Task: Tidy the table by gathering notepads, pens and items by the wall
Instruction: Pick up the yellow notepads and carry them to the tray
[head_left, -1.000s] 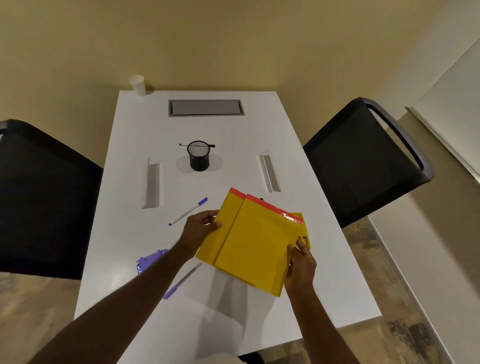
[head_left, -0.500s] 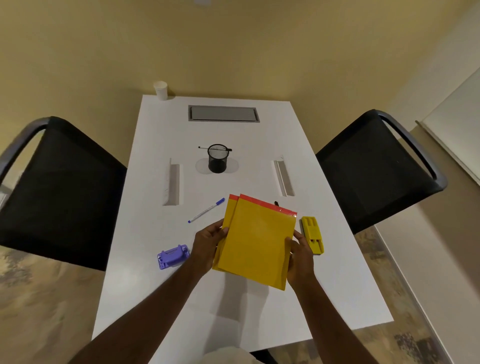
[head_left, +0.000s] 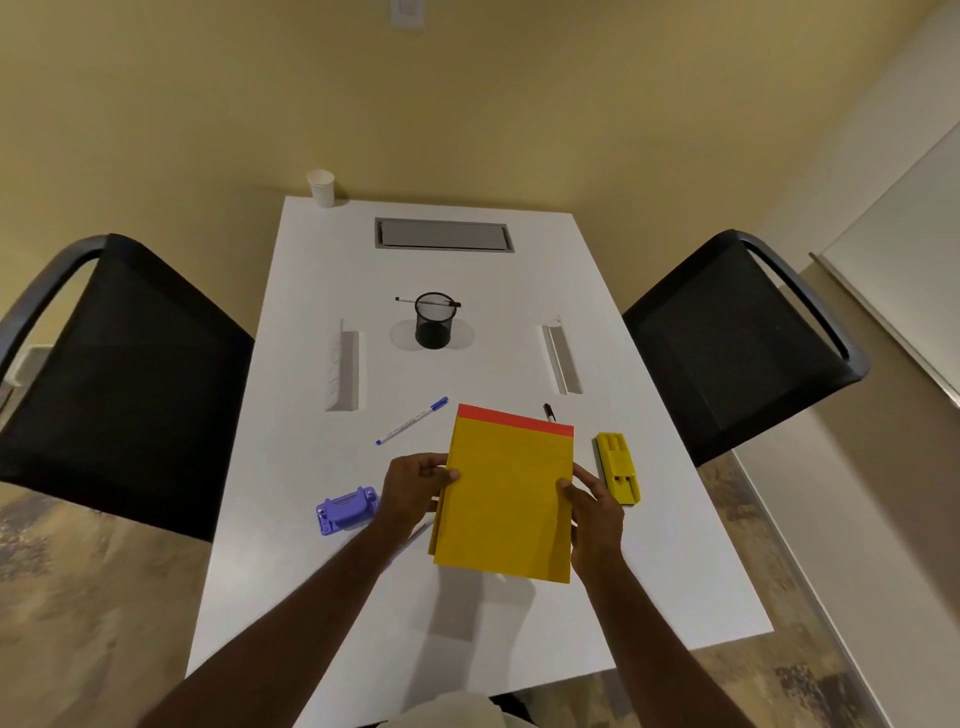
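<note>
Head view: the left hand (head_left: 415, 486) and the right hand (head_left: 592, 506) grip the side edges of a stack of yellow notepads (head_left: 506, 493) with a red top band, held above the white table (head_left: 675, 571). A blue-capped pen (head_left: 412, 421) lies just beyond the left hand, a purple stapler (head_left: 345, 510) beside its wrist. A yellow case (head_left: 617, 475) lies just right of the right hand. Farther ahead stands a black mesh pen cup (head_left: 434, 327).

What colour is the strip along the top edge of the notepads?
Red-orange, on the yellow notepads; it shows in the head view.
</note>
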